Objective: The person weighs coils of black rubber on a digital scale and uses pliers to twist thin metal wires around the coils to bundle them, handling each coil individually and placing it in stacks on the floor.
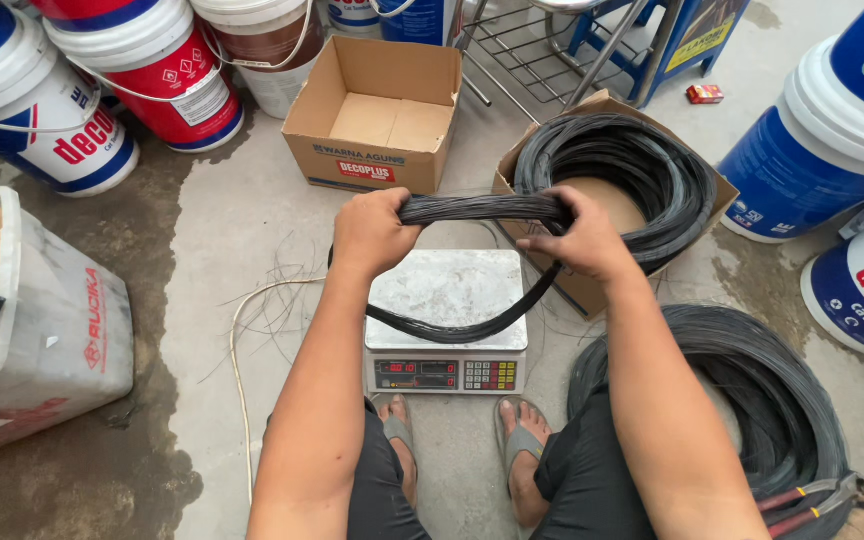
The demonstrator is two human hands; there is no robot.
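Note:
My left hand (372, 232) and my right hand (580, 238) both grip the top of a small bundle of black wire (477, 209), holding it stretched between them. The lower loop of the bundle hangs down and rests on the steel pan of a digital scale (447, 290) that stands on the floor in front of my feet. The scale's red display is lit.
An open cardboard box (592, 285) holding a large black wire coil (642, 160) sits behind the scale at right. Another big coil (782, 400) lies beside my right leg. An empty cardboard box (377, 110), several paint buckets (72, 120) and a white container (52, 320) surround me.

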